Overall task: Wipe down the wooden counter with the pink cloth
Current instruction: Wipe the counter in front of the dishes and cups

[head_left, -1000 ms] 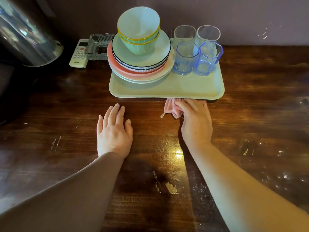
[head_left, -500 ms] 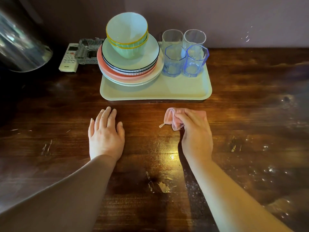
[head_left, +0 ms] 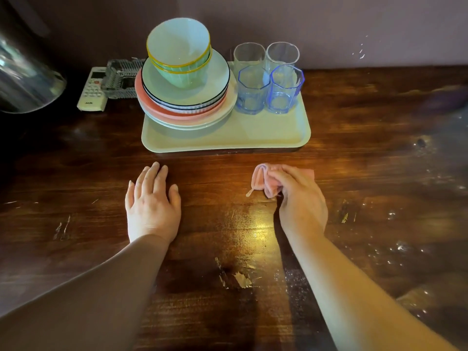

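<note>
Pink cloth (head_left: 263,181) sits bunched on the counter (head_left: 379,173) just in front of the tray (head_left: 228,138), toward its right half, and I can see my right hand (head_left: 301,198) on top of it with the fingers (head_left: 278,177) curled round the fabric, gripping it against the wood. A folded edge and a short loose thread stick out on the side of the cloth away from the hand. My left hand (head_left: 152,209) lies flat on the counter in front of the tray's left end, fingers straight and close together, holding nothing, well apart from the cloth.

On the tray, pale and rectangular, I see a stack of plates (head_left: 187,107) on the left half with two nested green bowls (head_left: 179,59) on top, and four glasses (head_left: 268,82) on the right half, two clear behind two blue-tinted. Left of the tray, against the wall, a white remote control (head_left: 92,91) lies beside a cut-glass dish (head_left: 121,79). Farther left of the tray a large shiny rounded vessel (head_left: 25,79) fills the corner; I cannot tell what it is.

The counter is dark, glossy wood with a bright glare patch in front of the tray between my two arms. Pale scuffs and chipped spots mark the wood nearer to me than that glare, and a scatter of whitish specks and smears covers the surface to the right of the tray. Behind the tray stands a plain, dull purplish wall (head_left: 354,26).
</note>
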Demonstrator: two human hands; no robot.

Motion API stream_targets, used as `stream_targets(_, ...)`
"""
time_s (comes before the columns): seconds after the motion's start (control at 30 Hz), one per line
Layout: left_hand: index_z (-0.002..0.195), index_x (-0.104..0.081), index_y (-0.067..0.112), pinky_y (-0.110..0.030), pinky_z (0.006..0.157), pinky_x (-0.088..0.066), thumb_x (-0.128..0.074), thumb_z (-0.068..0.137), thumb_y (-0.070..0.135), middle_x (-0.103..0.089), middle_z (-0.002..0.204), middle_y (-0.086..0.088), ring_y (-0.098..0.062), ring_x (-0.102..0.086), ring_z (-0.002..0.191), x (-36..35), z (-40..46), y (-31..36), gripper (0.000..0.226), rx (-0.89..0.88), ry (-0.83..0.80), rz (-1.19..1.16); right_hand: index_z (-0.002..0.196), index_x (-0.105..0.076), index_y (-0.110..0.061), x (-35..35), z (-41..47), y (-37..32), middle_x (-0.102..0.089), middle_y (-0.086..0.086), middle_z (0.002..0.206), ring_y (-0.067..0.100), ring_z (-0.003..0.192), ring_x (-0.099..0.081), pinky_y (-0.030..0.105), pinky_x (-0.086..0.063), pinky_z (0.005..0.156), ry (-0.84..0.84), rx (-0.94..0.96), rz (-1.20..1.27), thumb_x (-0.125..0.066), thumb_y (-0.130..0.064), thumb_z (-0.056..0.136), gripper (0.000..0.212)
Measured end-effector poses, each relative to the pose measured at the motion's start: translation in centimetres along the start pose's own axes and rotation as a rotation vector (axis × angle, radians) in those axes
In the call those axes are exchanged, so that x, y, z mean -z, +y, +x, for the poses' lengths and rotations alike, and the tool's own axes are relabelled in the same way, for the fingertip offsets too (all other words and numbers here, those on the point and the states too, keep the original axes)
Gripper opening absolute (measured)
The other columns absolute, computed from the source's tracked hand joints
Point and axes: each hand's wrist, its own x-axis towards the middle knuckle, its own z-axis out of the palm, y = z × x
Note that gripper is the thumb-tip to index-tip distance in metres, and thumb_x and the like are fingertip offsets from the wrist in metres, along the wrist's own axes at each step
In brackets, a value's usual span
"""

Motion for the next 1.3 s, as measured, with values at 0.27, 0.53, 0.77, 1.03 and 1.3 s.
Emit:
stream_targets(0.27, 0.148, -0.042, 0.018, -0.045, 0.123, -0.013, -0.038, 0.102, 0.048, -0.035, 0.158, -0.002, -0.019, -0.024, 0.148, 0.5, -0.1, 0.1, 0.055, -0.015, -0.016, -0.003, 0.126, -0.067, -0.030, 0.5, -2.8, -0.5, -0.060, -0.009, 0.131, 0.017, 0.122, -0.054, 0.035, -0.050, 0.098, 0.021, 0.038, 0.064, -0.065, -0.010, 0.087, 0.044)
stream_targets(0.53, 0.149, -0.039, 0.020, -0.042, 0.124, -0.010, -0.038, 0.100, 0.051, -0.032, 0.159, 0.000, -0.018, -0.021, 0.149, 0.7, -0.1, 0.5, 0.058, -0.004, -0.025, 0.020, 0.122, -0.068, -0.036, 0.3, -0.5, -0.9, -0.057, -0.016, 0.133, 0.014, 0.124, -0.049, 0.033, -0.046, 0.098, -0.016, -0.049, 0.038, -0.069, -0.014, 0.089, 0.040)
stream_targets(0.77, 0.149, -0.039, 0.020, -0.043, 0.123, -0.011, -0.038, 0.100, 0.051, -0.033, 0.159, -0.001, -0.019, -0.022, 0.149, 0.7, -0.1, 0.5, 0.058, -0.009, -0.015, 0.014, 0.099, -0.076, -0.032, 0.7, -4.3, -2.0, -0.059, -0.012, 0.115, 0.016, 0.110, -0.048, 0.029, -0.022, 0.093, 0.028, 0.109, 0.112, -0.050, -0.036, 0.090, 0.027)
stream_targets(1.03, 0.148, -0.040, 0.020, -0.044, 0.123, -0.012, -0.040, 0.101, 0.050, -0.034, 0.158, -0.001, -0.020, -0.023, 0.148, 0.6, -0.1, 0.5, 0.057, -0.016, -0.009, 0.015, 0.103, -0.073, -0.039, -0.2, -5.1, -3.7, -0.055, -0.008, 0.108, 0.017, 0.103, -0.044, 0.033, -0.028, 0.085, -0.059, -0.031, 0.067, -0.067, -0.016, 0.088, 0.027)
stream_targets(1.3, 0.148, -0.041, 0.018, -0.044, 0.123, -0.012, -0.040, 0.101, 0.048, -0.034, 0.157, -0.002, -0.020, -0.023, 0.148, 0.4, -0.1, 0.4, 0.056, -0.019, 0.005, 0.020, 0.110, -0.072, -0.041, -1.0, -2.7, -4.1, -0.053, -0.009, 0.113, 0.019, 0.108, -0.043, 0.029, -0.025, 0.089, -0.100, -0.029, 0.086, -0.066, -0.018, 0.093, 0.029)
